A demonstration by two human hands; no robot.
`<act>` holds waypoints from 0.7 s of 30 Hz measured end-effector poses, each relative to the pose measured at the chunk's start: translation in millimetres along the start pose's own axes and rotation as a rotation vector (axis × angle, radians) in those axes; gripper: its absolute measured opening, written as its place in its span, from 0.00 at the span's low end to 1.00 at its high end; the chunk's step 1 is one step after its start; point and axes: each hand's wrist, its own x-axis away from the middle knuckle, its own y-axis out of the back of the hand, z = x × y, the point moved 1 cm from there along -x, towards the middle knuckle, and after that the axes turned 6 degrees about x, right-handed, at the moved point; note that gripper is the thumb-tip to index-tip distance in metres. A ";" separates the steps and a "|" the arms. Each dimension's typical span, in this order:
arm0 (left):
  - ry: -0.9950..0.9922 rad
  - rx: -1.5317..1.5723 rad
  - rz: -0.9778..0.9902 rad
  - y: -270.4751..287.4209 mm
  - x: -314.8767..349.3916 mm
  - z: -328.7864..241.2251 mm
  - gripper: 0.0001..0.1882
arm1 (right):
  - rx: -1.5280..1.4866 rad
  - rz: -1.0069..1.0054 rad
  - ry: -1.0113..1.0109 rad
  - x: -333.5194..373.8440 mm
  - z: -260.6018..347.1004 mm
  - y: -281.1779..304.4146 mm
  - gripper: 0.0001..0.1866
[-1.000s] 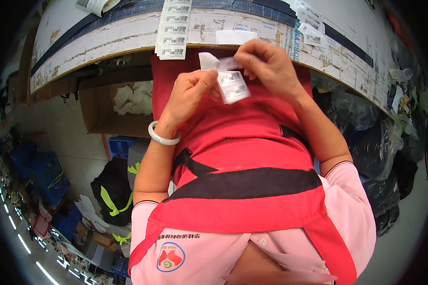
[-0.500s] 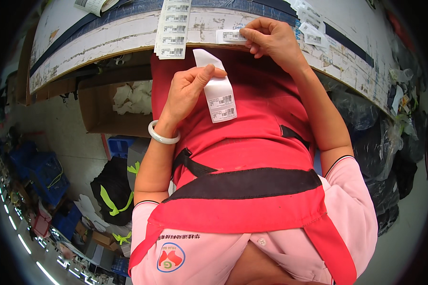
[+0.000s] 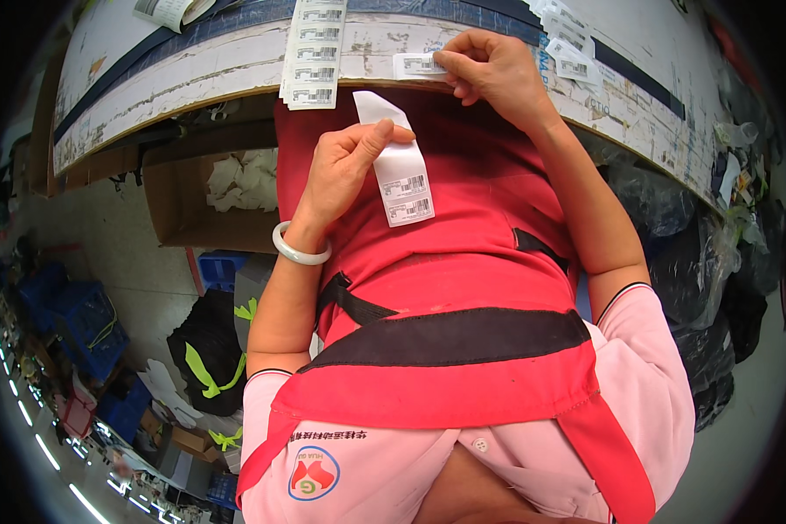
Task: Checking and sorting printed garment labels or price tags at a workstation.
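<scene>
My left hand (image 3: pixel 351 166) pinches a white strip of barcode labels (image 3: pixel 403 185) between thumb and fingers, above my red apron. Two printed labels show at the strip's lower end; its upper part is blank. At the table's near edge, my right hand (image 3: pixel 496 77) has thumb and forefinger closed on the right end of a small barcode label (image 3: pixel 417 65). That label lies over a white piece at the edge, and I cannot tell whether it is stuck down. Between my hands and to the left, long label strips (image 3: pixel 314 54) hang slightly over the edge.
The worn white table (image 3: pixel 183 83) spans the front. More labels (image 3: pixel 575 57) lie right of my right hand. Below the table is a cardboard box (image 3: pixel 179 205) holding crumpled paper (image 3: pixel 243 179). Dark plastic bags (image 3: pixel 686 262) pile up at the right; blue crates (image 3: pixel 87 323) stand left.
My right hand has shifted slightly left with the small label. My left hand and its strip stay almost where they were.
</scene>
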 end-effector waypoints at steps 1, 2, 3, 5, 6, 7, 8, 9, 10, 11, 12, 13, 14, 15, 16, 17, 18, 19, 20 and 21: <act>0.009 0.000 0.001 0.3 0.2 0.5 0.22 | 0.000 0.000 -0.001 -0.4 0.2 -0.4 0.11; 0.019 -0.001 0.002 0.5 0.3 0.9 0.22 | 0.001 0.000 0.011 -1.0 0.5 -0.8 0.11; 0.020 0.000 0.002 0.1 0.4 0.9 0.22 | 0.001 0.001 0.023 -1.5 1.0 -1.4 0.11; -0.005 0.007 -0.005 -1.8 -0.2 0.3 0.22 | 0.017 -0.013 0.028 -0.5 2.4 -2.4 0.11; -0.004 0.006 -0.004 -1.8 -0.3 0.3 0.22 | 0.033 -0.025 0.034 -0.1 2.9 -3.1 0.11; -0.003 -0.004 -0.006 -1.7 -0.4 0.3 0.22 | 0.034 -0.025 0.033 0.0 3.4 -3.4 0.11; -0.001 -0.014 -0.009 -1.7 -0.6 0.2 0.22 | 0.052 -0.026 0.049 0.0 4.0 -3.7 0.11; -0.002 -0.014 -0.008 -2.0 -0.8 0.2 0.22 | 0.069 -0.027 0.065 0.0 4.6 -3.8 0.11; -0.001 -0.006 -0.011 -2.6 -1.1 0.5 0.21 | 0.070 -0.028 0.066 0.4 5.5 -3.7 0.11; -0.001 0.003 -0.013 -3.1 -1.5 0.7 0.21 | 0.081 -0.029 0.060 1.1 6.3 -3.4 0.11; -0.003 0.002 -0.012 -3.4 -1.7 0.7 0.21 | 0.092 -0.032 0.055 1.5 7.0 -2.6 0.12; -0.004 -0.009 -0.013 -3.5 -1.7 0.9 0.21 | 0.094 -0.036 0.056 1.7 6.4 -0.9 0.12; -0.005 -0.019 -0.014 -3.8 -1.8 0.7 0.20 | 0.050 -0.020 0.060 1.9 4.6 1.5 0.11; -0.009 -0.019 -0.008 -4.3 -2.0 -0.1 0.20 | 0.006 -0.007 0.065 2.8 2.8 4.6 0.11; 0.022 0.015 -0.014 -4.4 -1.6 0.1 0.19 | 0.011 -0.012 0.065 5.8 1.3 7.7 0.11; 0.052 0.050 -0.017 -4.5 -1.1 0.3 0.19 | -0.037 -0.024 0.087 11.0 0.4 11.8 0.11; 0.047 0.054 -0.008 -4.3 -0.1 0.6 0.19 | -0.084 -0.037 0.109 14.9 -1.4 17.2 0.11; 0.021 0.052 -0.031 -5.4 0.9 1.5 0.17 | -0.071 -0.047 0.106 17.9 -4.8 27.0 0.11; -0.005 0.052 -0.054 -6.3 2.3 1.9 0.16 | -0.082 -0.088 0.157 21.4 -8.2 38.7 0.12; 0.019 0.120 -0.067 -6.8 4.5 0.7 0.13 | -0.091 -0.129 0.209 25.1 -12.1 51.3 0.12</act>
